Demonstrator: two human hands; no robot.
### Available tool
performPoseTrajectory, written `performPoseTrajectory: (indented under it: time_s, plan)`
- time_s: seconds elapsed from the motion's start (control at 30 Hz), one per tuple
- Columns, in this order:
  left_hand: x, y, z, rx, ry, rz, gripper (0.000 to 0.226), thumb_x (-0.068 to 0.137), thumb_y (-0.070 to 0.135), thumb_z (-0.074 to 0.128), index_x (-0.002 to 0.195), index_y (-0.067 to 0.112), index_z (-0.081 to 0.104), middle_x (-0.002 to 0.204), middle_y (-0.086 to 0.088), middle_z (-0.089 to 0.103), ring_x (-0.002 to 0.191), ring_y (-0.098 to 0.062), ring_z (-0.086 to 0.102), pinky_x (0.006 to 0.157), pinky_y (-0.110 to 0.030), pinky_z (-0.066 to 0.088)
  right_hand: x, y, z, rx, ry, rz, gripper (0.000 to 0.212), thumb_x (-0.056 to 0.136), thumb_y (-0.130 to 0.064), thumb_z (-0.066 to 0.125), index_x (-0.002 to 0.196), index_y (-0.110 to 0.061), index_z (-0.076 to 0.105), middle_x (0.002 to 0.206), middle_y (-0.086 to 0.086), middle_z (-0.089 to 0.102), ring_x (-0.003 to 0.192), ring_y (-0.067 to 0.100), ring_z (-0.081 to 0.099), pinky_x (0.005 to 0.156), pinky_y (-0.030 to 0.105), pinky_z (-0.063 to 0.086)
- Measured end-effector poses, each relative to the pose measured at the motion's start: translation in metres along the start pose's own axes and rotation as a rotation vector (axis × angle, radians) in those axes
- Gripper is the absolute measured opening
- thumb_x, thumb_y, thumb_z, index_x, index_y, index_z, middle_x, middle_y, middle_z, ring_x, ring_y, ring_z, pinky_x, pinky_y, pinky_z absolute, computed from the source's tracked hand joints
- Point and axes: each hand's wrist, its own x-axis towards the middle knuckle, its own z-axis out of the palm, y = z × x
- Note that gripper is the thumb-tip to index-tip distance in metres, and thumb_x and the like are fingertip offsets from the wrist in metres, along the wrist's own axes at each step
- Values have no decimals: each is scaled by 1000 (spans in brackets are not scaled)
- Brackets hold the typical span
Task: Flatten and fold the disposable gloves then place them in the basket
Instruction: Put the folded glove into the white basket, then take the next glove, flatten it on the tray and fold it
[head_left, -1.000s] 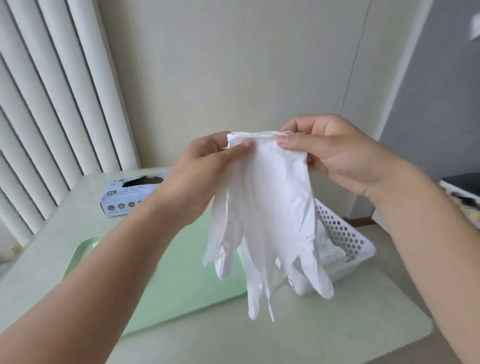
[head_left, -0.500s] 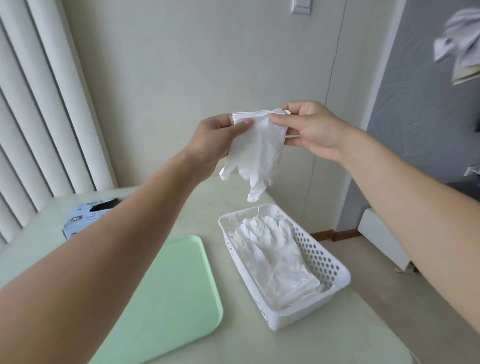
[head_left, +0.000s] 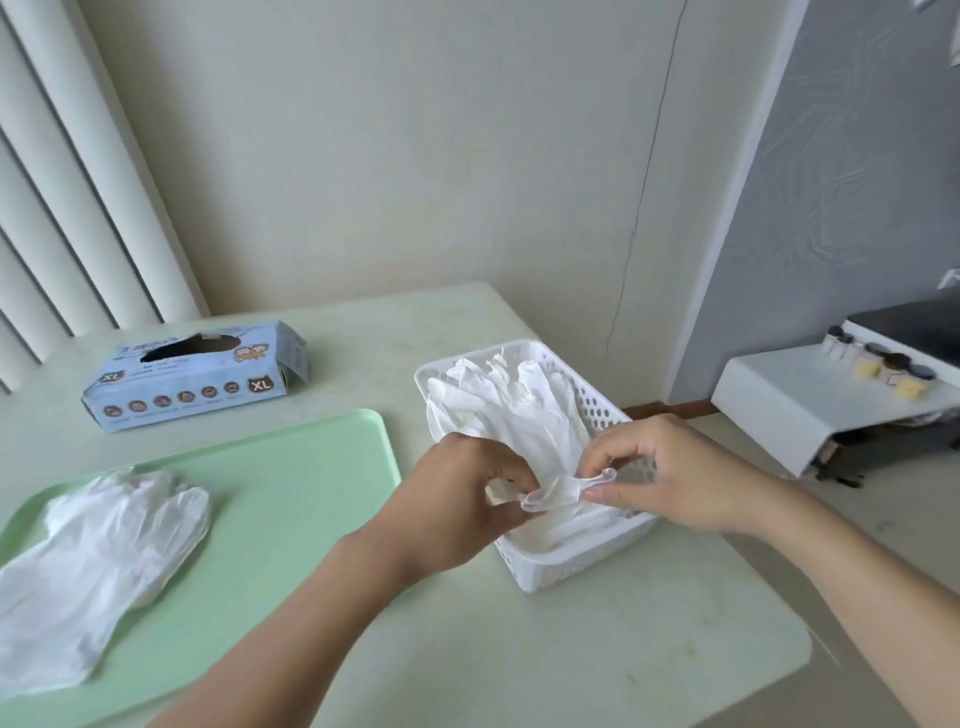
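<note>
A white perforated basket (head_left: 571, 569) stands on the table's right half, with several white gloves (head_left: 511, 405) lying in it. Over the basket's near end my left hand (head_left: 457, 499) and my right hand (head_left: 670, 473) both pinch the cuff of a white glove (head_left: 553, 493), which is bunched between them and runs down into the basket. Another white glove (head_left: 104, 545) lies flat on the green tray (head_left: 291, 499) at the left.
A blue XL glove box (head_left: 197, 376) with an open slot lies at the back left of the pale table (head_left: 571, 665). Vertical blinds hang on the left. A white shelf (head_left: 810, 405) with small jars stands off the table to the right.
Both hands have come down from chest height, lowering the glove they hold onto the pile in the basket. The view has tilted down, showing the tray with a glove on it.
</note>
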Motion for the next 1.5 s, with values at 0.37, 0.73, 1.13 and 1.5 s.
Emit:
performPoseTrajectory:
  time_s: [0.37,0.73,1.13,1.5]
  plan:
    - [13,8,-6,48,-363,-14,16,95,38,68,103,26,75,100,17,72,94,-2,63,88,-30,52,-16,-25,-23,-484,-192,35,13,86,-63,65,83,-51,64,96,-25,65,97,-2,60,87,30,51]
    - [66,25,3,622,-392,-431,55,80,67,65,96,15,59,92,-2,60,108,-29,60,81,-31,47,70,-39,15,-749,-457,320,139,55,-60,91,159,-27,5,166,-5,9,154,22,16,115,49,37]
    - [93,22,7,715,-734,-527,100,74,85,60,144,15,48,132,-6,57,140,-28,39,120,-40,22,82,-19,19,-719,-410,414,170,46,-63,94,149,-31,-38,156,-7,-44,149,17,-34,125,52,16]
    - [77,6,1,740,-654,-561,123,78,90,43,162,17,-8,170,-11,2,157,-32,-9,121,-62,-10,93,-36,23,-676,-479,314,155,54,-57,94,157,-37,-20,163,-19,-28,149,7,-28,126,49,8]
